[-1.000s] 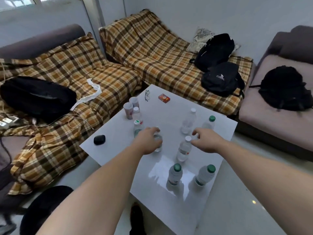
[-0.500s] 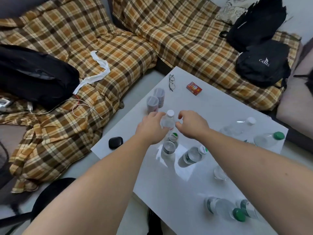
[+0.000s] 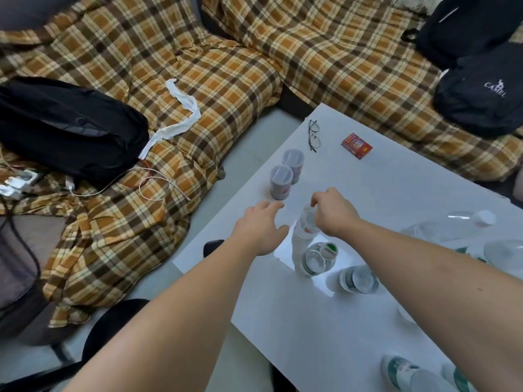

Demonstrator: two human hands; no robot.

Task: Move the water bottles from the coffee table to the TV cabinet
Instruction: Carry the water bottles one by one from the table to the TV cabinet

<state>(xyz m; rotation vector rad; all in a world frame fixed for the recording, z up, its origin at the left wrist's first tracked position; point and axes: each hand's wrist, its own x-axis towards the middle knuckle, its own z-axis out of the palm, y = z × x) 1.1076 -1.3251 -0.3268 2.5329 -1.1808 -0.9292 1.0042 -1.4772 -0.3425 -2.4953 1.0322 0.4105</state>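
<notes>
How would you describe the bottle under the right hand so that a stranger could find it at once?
Start at the white coffee table and find the two lidded cups near its left edge. Just nearer the person is a clear bottle. It alone has the right hand gripping its top; the neighbouring bottle shows a green cap.

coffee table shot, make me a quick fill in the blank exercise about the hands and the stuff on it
1. Of the left hand and right hand, the one gripping the water bottle is the ___.
2. The number of grey cups standing beyond the hands is ___.
3. The small box near the eyeglasses is coloured ___.
Missing words: right; two; red.
</notes>
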